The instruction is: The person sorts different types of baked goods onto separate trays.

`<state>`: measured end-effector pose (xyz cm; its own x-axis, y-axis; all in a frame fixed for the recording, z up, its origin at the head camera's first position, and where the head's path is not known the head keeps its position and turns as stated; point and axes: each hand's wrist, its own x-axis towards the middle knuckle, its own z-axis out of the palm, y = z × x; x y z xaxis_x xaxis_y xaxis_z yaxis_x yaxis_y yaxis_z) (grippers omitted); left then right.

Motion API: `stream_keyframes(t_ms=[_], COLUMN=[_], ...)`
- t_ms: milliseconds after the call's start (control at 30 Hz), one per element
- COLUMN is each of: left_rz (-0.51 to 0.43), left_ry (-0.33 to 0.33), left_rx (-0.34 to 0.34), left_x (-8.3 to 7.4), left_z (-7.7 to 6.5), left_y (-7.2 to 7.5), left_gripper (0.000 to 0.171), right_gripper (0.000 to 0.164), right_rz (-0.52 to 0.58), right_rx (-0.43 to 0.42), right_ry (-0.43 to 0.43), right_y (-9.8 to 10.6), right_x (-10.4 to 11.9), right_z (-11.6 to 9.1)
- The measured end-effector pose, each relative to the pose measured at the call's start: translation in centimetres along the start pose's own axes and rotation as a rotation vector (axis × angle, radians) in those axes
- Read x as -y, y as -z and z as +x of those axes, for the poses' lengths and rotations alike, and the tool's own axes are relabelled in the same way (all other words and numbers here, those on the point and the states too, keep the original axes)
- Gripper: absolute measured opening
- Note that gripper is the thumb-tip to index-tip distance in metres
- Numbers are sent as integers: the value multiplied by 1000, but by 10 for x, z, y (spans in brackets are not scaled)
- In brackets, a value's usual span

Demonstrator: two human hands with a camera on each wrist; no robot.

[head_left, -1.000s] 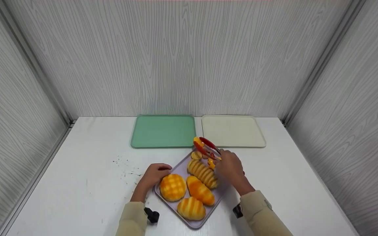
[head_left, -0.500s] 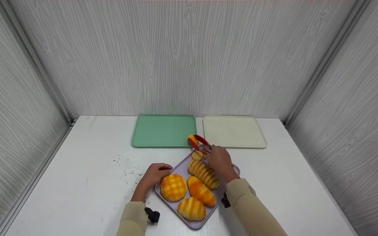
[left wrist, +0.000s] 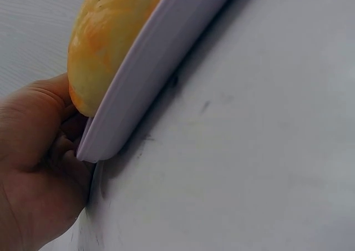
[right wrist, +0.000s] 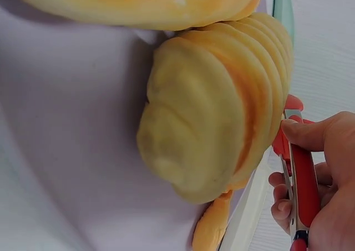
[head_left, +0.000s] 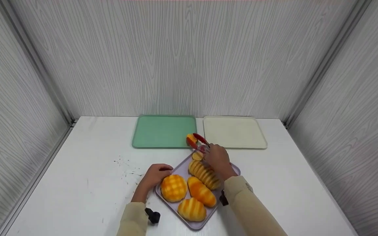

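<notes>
My right hand [head_left: 219,159] grips red-handled tongs [right wrist: 306,184], with the thumb along one arm in the right wrist view. Between the red tips of the tongs is a small orange-yellow food piece [head_left: 191,139], over the front right corner of a green tray [head_left: 162,131]; I cannot tell whether it touches the tray. My left hand [head_left: 156,175] holds the left edge of a lilac tray [head_left: 183,168], its fingers partly hidden behind the rim in the left wrist view. Beside that hand lies a round checked bun [head_left: 174,187].
Also on the lilac tray are a ridged loaf [head_left: 204,173], an orange-topped bread [head_left: 201,191], a striped bread [head_left: 192,209] and a small round biscuit-like piece [head_left: 197,156]. A cream tray [head_left: 235,131] lies right of the green one. Walls close off the back and sides.
My right hand has carried the tongs and the small food piece left and slightly away, to the green tray's corner. My left hand stays on the lilac tray.
</notes>
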<state>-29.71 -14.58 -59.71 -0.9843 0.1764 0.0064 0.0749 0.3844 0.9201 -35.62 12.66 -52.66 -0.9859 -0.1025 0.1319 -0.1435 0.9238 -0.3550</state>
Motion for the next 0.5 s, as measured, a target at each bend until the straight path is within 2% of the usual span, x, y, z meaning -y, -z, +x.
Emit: stream_keyframes(t_ms=[267,500], left_rz=[-4,-7], left_ry=[18,5], left_rx=[-3,-3], left_x=[0,-1], left_z=[-1,-2], left_y=[-1,1], left_gripper=[21,20], right_gripper=[51,46], right_rz=[125,125], right_rx=[-16,-70], right_ry=[-14,23], right_y=[14,28], right_x=[-5,-18], right_z=[-11,-24])
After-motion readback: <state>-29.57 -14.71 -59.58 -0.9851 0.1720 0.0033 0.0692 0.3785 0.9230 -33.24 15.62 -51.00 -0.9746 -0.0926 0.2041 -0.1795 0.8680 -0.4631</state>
